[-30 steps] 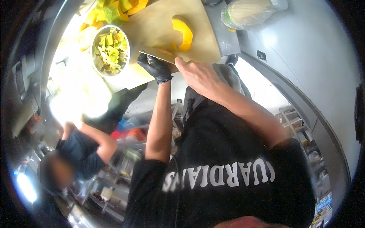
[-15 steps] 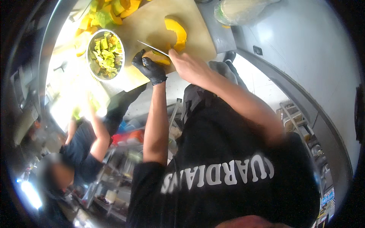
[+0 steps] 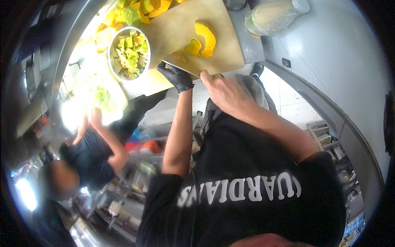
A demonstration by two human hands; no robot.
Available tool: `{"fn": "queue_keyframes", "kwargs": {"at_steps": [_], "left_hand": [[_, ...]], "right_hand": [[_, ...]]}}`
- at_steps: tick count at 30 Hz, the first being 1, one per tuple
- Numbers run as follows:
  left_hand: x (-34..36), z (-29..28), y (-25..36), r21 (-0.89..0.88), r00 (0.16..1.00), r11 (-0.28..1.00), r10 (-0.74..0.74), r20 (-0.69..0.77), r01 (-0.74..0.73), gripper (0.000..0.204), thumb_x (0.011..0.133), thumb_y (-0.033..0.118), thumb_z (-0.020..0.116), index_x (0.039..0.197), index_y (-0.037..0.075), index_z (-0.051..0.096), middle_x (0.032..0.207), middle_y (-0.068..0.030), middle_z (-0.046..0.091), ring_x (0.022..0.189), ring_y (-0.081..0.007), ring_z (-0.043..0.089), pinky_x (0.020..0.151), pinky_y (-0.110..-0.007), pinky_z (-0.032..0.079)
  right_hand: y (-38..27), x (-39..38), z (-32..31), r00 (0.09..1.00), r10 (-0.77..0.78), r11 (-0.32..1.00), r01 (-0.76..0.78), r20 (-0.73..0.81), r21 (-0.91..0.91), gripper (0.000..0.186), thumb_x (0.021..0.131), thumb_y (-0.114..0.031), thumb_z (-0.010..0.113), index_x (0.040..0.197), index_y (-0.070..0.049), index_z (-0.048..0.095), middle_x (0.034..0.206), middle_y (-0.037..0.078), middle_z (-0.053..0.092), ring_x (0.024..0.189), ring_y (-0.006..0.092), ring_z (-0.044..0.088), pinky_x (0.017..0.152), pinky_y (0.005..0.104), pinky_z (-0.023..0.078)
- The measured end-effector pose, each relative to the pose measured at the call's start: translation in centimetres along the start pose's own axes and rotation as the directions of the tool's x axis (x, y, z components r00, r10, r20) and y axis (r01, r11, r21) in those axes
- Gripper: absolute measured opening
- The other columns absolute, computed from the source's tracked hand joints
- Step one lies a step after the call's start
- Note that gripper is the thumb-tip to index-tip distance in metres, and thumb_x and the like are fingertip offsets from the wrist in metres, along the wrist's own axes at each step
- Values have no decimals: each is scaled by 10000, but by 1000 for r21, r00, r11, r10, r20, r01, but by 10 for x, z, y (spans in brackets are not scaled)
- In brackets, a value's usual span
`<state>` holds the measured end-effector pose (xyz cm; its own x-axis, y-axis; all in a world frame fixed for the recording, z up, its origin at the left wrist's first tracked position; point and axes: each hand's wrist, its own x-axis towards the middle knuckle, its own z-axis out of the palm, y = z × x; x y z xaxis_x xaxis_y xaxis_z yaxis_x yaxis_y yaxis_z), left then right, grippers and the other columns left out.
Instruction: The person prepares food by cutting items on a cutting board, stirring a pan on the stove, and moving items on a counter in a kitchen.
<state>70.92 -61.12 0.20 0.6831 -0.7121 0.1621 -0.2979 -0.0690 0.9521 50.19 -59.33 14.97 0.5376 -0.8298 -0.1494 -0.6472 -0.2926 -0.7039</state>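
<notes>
My right hand (image 3: 224, 89), bare, is closed around the handle of a knife (image 3: 181, 67). The blade points left over the near edge of a pale cutting board (image 3: 230, 53). My left hand (image 3: 177, 76), in a black glove, curls by the blade tip around a piece of pumpkin. Only a little of that piece shows; the blade and glove hide most of it. Beyond the knife lie a curved orange pumpkin slice (image 3: 207, 37) and a smaller yellow-green pumpkin piece (image 3: 193, 46).
Left of the board stands a round metal bowl (image 3: 110, 55) full of green and yellow peelings. Several pumpkin chunks (image 3: 142, 12) lie at the far left. A plastic-wrapped pale bundle (image 3: 271, 18) rests far right. At left, another person's hands (image 3: 90, 119) work in bright glare.
The view has shifted, moving the board rightward in it. A smaller pumpkin piece now shows beside the curved slice. My knife has come down lower, nearer the board's front edge.
</notes>
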Motion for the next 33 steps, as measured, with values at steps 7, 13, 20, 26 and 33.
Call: {"fn": "queue_keyframes", "kwargs": {"at_steps": [7, 13, 20, 26, 33], "left_hand": [[-8, 4, -4, -184, 998, 981, -62, -9, 59, 410, 1055, 376, 491, 1170, -16, 467, 1103, -168, 527, 1042, -292, 532, 962, -411, 430], [-3, -3, 20, 200, 995, 974, 100, 23, -103, 431, 1064, 397, 441, 1131, -26, 494, 1046, -186, 539, 990, -306, 534, 947, -430, 433], [15, -20, 35, 239, 944, 940, 175, 280, -245, 401, 1072, 374, 441, 1147, -13, 512, 1054, -187, 574, 1001, -308, 563, 936, -432, 444], [16, -32, 25, 383, 948, 899, 94, 303, -212, 376, 1060, 334, 463, 1158, -27, 502, 1058, -240, 583, 987, -385, 582, 924, -456, 453], [18, -34, -6, 189, 960, 981, 0, 281, -55, 387, 1057, 327, 462, 1188, -37, 475, 1086, -279, 561, 1010, -439, 566, 918, -472, 444]], "right_hand": [[-5, 12, 20, 998, 62, 991, -57, -31, 119, 74, 905, -58, 558, 948, -17, 514, 727, 207, 662, 681, 412, 689, 595, 503, 554], [10, 61, 32, 990, 112, 971, -127, 83, 205, 154, 912, -29, 539, 1055, 0, 489, 774, 245, 662, 753, 444, 676, 672, 524, 538], [47, 86, 62, 993, 111, 932, -118, 39, 343, 317, 897, 13, 525, 1201, 40, 437, 870, 307, 655, 839, 469, 671, 724, 540, 521], [8, 48, -14, 992, 67, 993, -77, 110, 91, 248, 930, -42, 499, 1166, 29, 478, 800, 245, 685, 759, 430, 694, 657, 508, 545], [-9, 24, -17, 997, -53, 998, 54, 62, -24, 286, 896, -17, 530, 1173, 28, 477, 674, 220, 654, 677, 392, 698, 614, 488, 551]]}}
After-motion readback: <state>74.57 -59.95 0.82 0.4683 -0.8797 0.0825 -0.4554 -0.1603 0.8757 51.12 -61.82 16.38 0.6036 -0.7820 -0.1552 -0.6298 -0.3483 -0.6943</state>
